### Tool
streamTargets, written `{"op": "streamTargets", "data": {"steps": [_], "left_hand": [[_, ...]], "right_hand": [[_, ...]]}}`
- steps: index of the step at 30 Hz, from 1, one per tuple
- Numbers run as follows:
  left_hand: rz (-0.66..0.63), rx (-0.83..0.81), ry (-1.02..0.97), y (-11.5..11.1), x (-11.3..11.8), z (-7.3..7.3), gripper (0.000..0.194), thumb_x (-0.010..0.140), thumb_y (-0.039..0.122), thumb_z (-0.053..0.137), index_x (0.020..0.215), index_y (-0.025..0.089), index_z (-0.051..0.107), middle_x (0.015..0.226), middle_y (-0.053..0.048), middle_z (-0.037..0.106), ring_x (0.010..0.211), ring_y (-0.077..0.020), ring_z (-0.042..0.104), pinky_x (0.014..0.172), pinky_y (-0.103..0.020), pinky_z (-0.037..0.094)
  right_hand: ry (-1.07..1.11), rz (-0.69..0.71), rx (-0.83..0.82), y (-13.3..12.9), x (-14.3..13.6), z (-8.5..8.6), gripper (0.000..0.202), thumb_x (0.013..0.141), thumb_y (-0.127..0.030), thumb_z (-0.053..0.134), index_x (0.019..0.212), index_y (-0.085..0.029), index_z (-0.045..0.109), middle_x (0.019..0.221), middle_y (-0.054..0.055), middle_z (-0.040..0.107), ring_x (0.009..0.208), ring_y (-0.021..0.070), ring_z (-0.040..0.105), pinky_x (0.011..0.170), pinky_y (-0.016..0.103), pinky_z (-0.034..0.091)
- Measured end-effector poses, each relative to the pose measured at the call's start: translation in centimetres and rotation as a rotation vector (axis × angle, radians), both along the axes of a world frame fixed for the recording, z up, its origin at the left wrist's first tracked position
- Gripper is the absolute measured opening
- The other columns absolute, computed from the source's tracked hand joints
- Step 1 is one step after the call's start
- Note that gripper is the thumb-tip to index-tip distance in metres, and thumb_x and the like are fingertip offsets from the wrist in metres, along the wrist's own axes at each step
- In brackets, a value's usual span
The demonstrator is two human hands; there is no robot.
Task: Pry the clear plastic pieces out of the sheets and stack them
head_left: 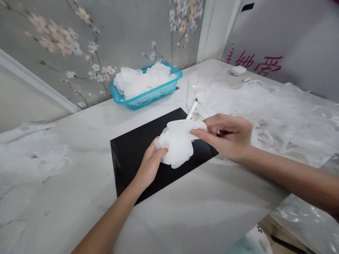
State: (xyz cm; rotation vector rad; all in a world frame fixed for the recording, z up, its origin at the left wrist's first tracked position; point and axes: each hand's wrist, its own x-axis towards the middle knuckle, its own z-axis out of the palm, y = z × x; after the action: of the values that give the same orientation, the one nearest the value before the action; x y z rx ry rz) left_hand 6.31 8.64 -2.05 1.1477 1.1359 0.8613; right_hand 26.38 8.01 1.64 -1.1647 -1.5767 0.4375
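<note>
Over a black rectangular board (129, 155) I hold a stack of thin white scalloped pieces (177, 148), soft and sheer like fabric. My left hand (151, 160) pinches the stack at its left edge, thumb on top. Between the thumb and fingers of my right hand (227, 135) is a white piece (185, 126) at the stack's upper right; whether it is separate from the stack I cannot tell. Just behind the stack a slim pale tool with a dark tip (192, 109), perhaps a craft knife, lies at the board's far corner.
A blue plastic basket (153, 95) full of white pieces stands by the wall. Loose white scraps (278, 113) heap up on the right, and more white sheets (31, 158) lie at left. A white rounded case (238, 70) sits at the back right. Clear plastic (307, 222) hangs lower right.
</note>
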Motion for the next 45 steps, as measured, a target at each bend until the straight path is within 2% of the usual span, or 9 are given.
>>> {"op": "streamTargets", "data": {"steps": [4, 9, 17, 26, 30, 35, 39, 42, 45], "left_hand": [[-0.004, 0.013, -0.009, 0.0, 0.1, 0.0, 0.018, 0.075, 0.026, 0.053, 0.090, 0.019, 0.059, 0.086, 0.001, 0.058, 0.077, -0.0149, 0.051, 0.067, -0.022, 0.039], [0.004, 0.026, -0.024, 0.0, 0.2, 0.2, 0.024, 0.074, 0.023, 0.051, 0.097, 0.021, 0.059, 0.083, 0.001, 0.059, 0.075, -0.0144, 0.050, 0.069, -0.022, 0.040], [0.044, -0.004, -0.019, 0.0, 0.0, 0.0, 0.019, 0.070, 0.027, 0.053, 0.086, 0.020, 0.059, 0.079, 0.002, 0.059, 0.070, -0.0135, 0.049, 0.062, -0.022, 0.038], [-0.024, 0.011, -0.151, 0.0, -0.1, 0.2, 0.038, 0.080, 0.048, 0.053, 0.105, 0.021, 0.058, 0.098, -0.003, 0.064, 0.088, -0.0203, 0.058, 0.070, -0.026, 0.046], [-0.056, 0.057, 0.009, -0.3, 0.5, 1.1, 0.050, 0.067, 0.037, 0.074, 0.109, 0.018, 0.055, 0.104, -0.005, 0.063, 0.096, -0.0221, 0.058, 0.077, -0.026, 0.047], [0.144, 0.055, -0.073, -0.4, 0.7, 1.0, 0.045, 0.069, 0.031, 0.073, 0.108, 0.016, 0.056, 0.109, -0.006, 0.064, 0.102, -0.0222, 0.058, 0.080, -0.026, 0.048], [0.311, 0.045, -0.248, -0.2, 0.5, 0.8, 0.044, 0.072, 0.028, 0.071, 0.112, 0.017, 0.056, 0.114, -0.007, 0.063, 0.107, -0.0215, 0.057, 0.080, -0.024, 0.049], [0.316, 0.060, -0.274, -0.1, 0.5, 0.8, 0.045, 0.071, 0.026, 0.072, 0.112, 0.017, 0.057, 0.113, -0.007, 0.064, 0.106, -0.0215, 0.059, 0.080, -0.023, 0.050], [0.286, 0.065, -0.268, -0.2, 0.6, 0.8, 0.045, 0.070, 0.026, 0.072, 0.112, 0.017, 0.058, 0.111, -0.007, 0.065, 0.105, -0.0221, 0.059, 0.079, -0.024, 0.051]], "right_hand": [[-0.122, 0.126, 0.067, -0.2, 0.4, 0.0, 0.007, 0.078, -0.030, 0.061, 0.079, -0.025, 0.065, 0.067, 0.000, 0.065, 0.042, 0.0085, 0.045, 0.043, 0.027, 0.037], [-0.242, 0.437, -0.076, -0.1, 0.5, 0.0, 0.026, 0.080, -0.035, 0.057, 0.099, -0.019, 0.065, 0.048, -0.003, 0.054, 0.042, 0.0094, 0.049, 0.044, 0.023, 0.038], [-0.186, 0.254, -0.187, 0.7, 0.0, -0.7, 0.010, 0.078, -0.027, 0.059, 0.078, -0.018, 0.062, 0.062, -0.002, 0.057, 0.043, 0.0049, 0.040, 0.044, 0.020, 0.035], [-0.109, 0.310, -0.217, 0.6, -0.1, -1.2, 0.012, 0.077, -0.027, 0.062, 0.077, -0.017, 0.056, 0.059, -0.004, 0.050, 0.041, 0.0030, 0.035, 0.040, 0.018, 0.031], [-0.113, 0.398, -0.253, 0.7, -0.1, -1.0, 0.016, 0.080, -0.032, 0.058, 0.075, -0.017, 0.053, 0.051, -0.006, 0.046, 0.041, 0.0044, 0.034, 0.042, 0.019, 0.030], [-0.141, 0.350, -0.402, 1.6, 0.5, -0.8, 0.023, 0.089, -0.038, 0.043, 0.092, -0.018, 0.053, 0.059, -0.003, 0.055, 0.044, 0.0064, 0.040, 0.044, 0.020, 0.032], [-0.427, 0.377, -0.439, 2.3, 1.0, -1.1, 0.031, 0.079, -0.036, 0.058, 0.104, -0.018, 0.054, 0.084, 0.002, 0.057, 0.052, 0.0076, 0.046, 0.050, 0.022, 0.038], [-0.696, 0.441, -0.390, 2.5, 1.3, -1.4, 0.047, 0.073, -0.039, 0.065, 0.113, -0.018, 0.053, 0.100, 0.007, 0.055, 0.067, 0.0131, 0.054, 0.058, 0.025, 0.042], [-0.810, 0.535, -0.315, 2.5, 1.4, -1.6, 0.038, 0.079, -0.041, 0.060, 0.113, -0.023, 0.055, 0.100, 0.005, 0.055, 0.070, 0.0135, 0.055, 0.059, 0.025, 0.041]]}}
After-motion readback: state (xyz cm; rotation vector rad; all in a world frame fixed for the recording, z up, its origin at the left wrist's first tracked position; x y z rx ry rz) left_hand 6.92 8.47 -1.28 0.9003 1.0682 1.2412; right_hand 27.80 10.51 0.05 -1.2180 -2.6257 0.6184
